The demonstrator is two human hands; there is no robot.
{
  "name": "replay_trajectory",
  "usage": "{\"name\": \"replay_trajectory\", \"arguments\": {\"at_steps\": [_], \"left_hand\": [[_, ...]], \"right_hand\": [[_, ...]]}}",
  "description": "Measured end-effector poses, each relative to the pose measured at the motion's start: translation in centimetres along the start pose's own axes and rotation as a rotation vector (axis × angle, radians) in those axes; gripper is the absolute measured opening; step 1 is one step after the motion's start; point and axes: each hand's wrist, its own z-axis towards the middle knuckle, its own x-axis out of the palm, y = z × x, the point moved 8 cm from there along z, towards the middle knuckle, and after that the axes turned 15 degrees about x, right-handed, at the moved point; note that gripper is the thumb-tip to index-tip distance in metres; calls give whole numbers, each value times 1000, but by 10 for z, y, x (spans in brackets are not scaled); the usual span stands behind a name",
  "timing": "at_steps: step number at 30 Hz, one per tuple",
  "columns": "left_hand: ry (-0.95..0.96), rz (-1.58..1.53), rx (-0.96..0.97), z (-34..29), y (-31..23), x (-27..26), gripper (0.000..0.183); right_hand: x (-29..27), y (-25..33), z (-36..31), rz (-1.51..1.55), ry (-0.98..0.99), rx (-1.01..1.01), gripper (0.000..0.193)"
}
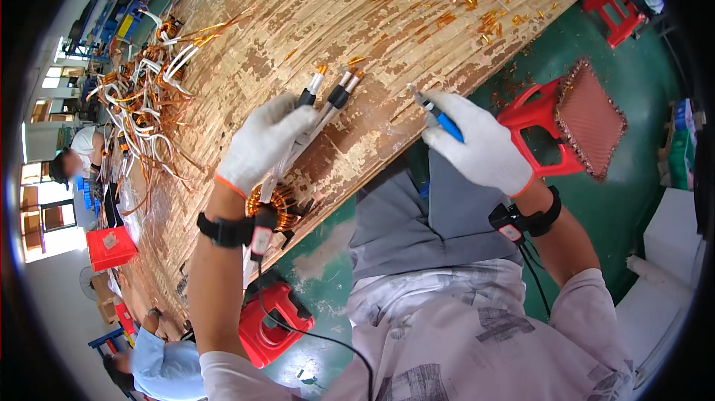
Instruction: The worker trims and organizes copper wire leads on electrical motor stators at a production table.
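My left hand (268,140), in a white glove, is closed around the white-sleeved leads (300,149) of a coil. Black bands circle the leads, and their bare copper ends point away from me over the wooden table. The copper-wound ring coil (277,207) hangs below my left wrist by the table's near edge. My right hand (480,140), also gloved, grips a blue-handled knife (445,123). Its small metal tip points up and left, apart from the leads. Some of the handle is hidden in my palm.
Many coils with white leads (153,96) are heaped on the table's left side. Copper scraps (491,21) lie at the far right of the worn tabletop (320,21). Red stools (532,114) stand on the green floor. Two people (160,364) are at the left.
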Motion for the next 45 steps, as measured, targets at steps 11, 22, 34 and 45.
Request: {"name": "replay_trajectory", "arguments": {"at_steps": [11, 22, 34, 45], "left_hand": [[277, -703, 2, 24, -40, 44, 40], [306, -499, 8, 24, -56, 58, 21], [107, -388, 86, 18, -58, 62, 20], [37, -303, 138, 13, -64, 61, 22]], "right_hand": [[10, 31, -2, -269, -50, -175, 42], [21, 41, 2, -266, -33, -165, 41], [33, 38, 6, -278, -2, -83, 45], [38, 38, 4, -147, 103, -135, 43]]}}
